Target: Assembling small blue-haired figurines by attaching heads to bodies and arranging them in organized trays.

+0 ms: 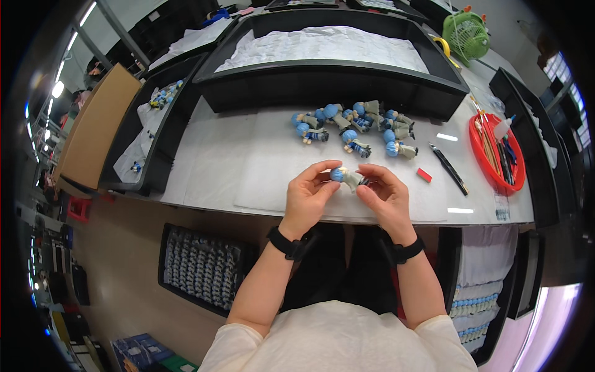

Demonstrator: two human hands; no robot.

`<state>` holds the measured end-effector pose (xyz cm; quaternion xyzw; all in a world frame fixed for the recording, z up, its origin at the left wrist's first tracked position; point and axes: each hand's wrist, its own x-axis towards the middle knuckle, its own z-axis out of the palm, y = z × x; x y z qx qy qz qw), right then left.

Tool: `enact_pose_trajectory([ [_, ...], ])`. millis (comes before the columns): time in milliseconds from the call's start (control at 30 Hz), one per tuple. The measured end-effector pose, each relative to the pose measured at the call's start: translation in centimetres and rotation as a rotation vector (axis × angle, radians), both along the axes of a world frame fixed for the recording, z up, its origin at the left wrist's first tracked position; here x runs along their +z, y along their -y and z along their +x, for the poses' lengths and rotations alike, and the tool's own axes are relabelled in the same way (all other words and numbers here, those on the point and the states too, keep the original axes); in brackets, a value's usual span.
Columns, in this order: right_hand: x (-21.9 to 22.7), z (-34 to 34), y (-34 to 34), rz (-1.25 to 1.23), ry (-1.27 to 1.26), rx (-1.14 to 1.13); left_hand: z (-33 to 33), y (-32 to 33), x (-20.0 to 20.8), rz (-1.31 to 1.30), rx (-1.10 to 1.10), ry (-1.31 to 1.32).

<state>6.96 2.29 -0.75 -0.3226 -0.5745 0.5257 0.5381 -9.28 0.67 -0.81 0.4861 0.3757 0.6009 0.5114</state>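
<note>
A small blue-haired figurine (351, 178) in a pale grey coat lies sideways between my two hands, just above the front of the white table. My left hand (312, 193) pinches its head end between thumb and fingers. At the dark feet end, my right hand (387, 193) closes its thumb and fingers on it. Beyond my hands lies a loose group of several similar figurines (349, 137), some with grey coats and some showing blue clothes. A small red block (424, 175) rests to the right of my right hand, with a black pen-like knife (447, 166) beside it.
A large black tray (322, 84) lined with white cloth stands behind the figurines. At right, a red basket (522, 173) holds brushes and a bottle; a green fan (465, 36) stands farther back. Another black tray (162, 139) with figurines sits left. Below the table are filled trays (201, 266).
</note>
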Motion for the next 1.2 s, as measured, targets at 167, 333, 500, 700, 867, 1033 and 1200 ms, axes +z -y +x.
enact_pose_trajectory([
  [167, 0.4, 0.1, 0.2, 0.168, 0.287, -0.055, -0.5, -0.3, -0.8, 0.122, 0.011, -0.054],
  [333, 0.6, 3.1, 1.7, 0.066, 0.055, -0.092, 0.1, -0.4, -0.3, 0.069, -0.022, -0.099],
  [500, 1.2, 13.9, 8.2, -0.037, -0.046, -0.443, -0.2, -0.3, -0.5, 0.014, 0.0, -0.174],
  [700, -3.7, 29.7, 18.5, -0.39, 0.622, -1.096, -0.2, -0.3, -0.6, 0.008, 0.021, -0.243],
  [867, -10.6, 34.7, 24.3, -0.75, 0.975, -1.063, -0.4, -0.3, -0.9, 0.014, 0.003, -0.303],
  [1033, -15.1, 34.9, 24.4, -0.772, 0.849, -1.063, -0.1, -0.3, -1.0, -0.006, 0.025, -0.309],
  [1200, -17.1, 35.6, 24.5, -0.698, 0.832, -1.048, 0.6, -0.3, -0.4, -0.012, 0.068, -0.274],
])
